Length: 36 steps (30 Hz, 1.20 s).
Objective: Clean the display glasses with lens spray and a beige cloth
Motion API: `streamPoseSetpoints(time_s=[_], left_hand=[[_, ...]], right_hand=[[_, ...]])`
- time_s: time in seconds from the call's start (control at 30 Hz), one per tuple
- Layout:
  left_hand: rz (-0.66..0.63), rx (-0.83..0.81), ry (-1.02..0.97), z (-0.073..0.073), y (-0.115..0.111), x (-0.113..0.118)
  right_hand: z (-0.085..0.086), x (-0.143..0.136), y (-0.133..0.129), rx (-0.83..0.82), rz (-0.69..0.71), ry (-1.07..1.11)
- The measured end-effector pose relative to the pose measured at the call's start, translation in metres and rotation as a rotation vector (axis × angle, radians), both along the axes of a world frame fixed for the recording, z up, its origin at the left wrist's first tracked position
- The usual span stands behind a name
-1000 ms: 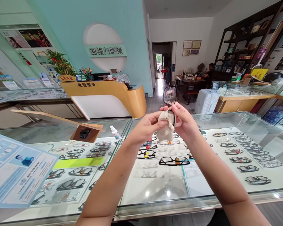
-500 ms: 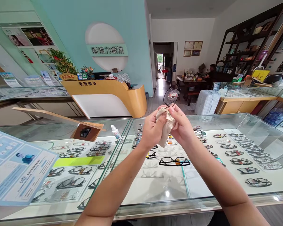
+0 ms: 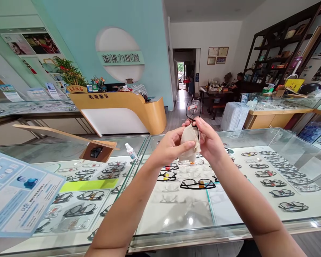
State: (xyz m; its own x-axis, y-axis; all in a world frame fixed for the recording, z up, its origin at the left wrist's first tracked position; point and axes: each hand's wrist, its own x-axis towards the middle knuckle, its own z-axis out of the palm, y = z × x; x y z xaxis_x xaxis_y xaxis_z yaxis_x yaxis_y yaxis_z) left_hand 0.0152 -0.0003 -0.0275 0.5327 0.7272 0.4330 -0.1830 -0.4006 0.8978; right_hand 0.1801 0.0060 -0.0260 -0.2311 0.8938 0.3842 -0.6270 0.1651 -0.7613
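Both hands are raised together over the glass showcase. Dark-framed glasses point(image 3: 194, 108) stand on end between them, one lens pointing up with an orange-red sticker on it. My right hand point(image 3: 210, 137) pinches the frame near its middle. My left hand point(image 3: 173, 142) is closed on a cream cleaning cloth point(image 3: 188, 142), which wraps the lower lens; the left thumb presses on the cloth from the near side. Most of that lower lens is hidden by cloth and fingers. Below the hands, another black pair of glasses point(image 3: 198, 184) lies on the showcase.
The glass showcase point(image 3: 176, 228) spans the front, with several rows of glasses. A small white spray bottle point(image 3: 131, 151) stands left of my hands, near a tilted wooden-framed mirror point(image 3: 98, 151). A blue-and-white leaflet point(image 3: 24, 192) is at the left. Beyond stands a wooden reception counter point(image 3: 155, 114).
The cloth has moved from a bunch at the frame's middle to spread around the lower lens. My left thumb now lies flat across it, and the glasses have turned slightly more upright.
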Motion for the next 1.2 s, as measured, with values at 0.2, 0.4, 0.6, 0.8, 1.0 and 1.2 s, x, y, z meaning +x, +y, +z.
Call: streamPoseSetpoints(time_s=[0.2, 0.4, 0.6, 0.8, 1.0, 1.2], left_hand=[[0.233, 0.118, -0.08, -0.006, -0.005, 0.017], [0.34, 0.134, -0.16, -0.006, -0.007, 0.017], [0.125, 0.112, 0.021, 0.003, 0.0, -0.001], [0.061, 0.021, 0.093, 0.012, 0.0, -0.013], [0.092, -0.08, -0.005, 0.006, -0.005, 0.002], [0.136, 0.045, 0.018, 0.004, -0.01, 0.011]], right_hand=[[0.0, -0.011, -0.006, -0.015, 0.057, 0.146], [0.001, -0.011, -0.013, 0.05, 0.054, 0.069], [0.003, -0.001, -0.009, 0.042, 0.034, 0.024], [-0.001, -0.003, -0.001, 0.014, 0.011, 0.067], [0.001, -0.002, 0.001, -0.02, -0.024, 0.1], [0.0, -0.008, -0.001, -0.006, -0.01, 0.118]])
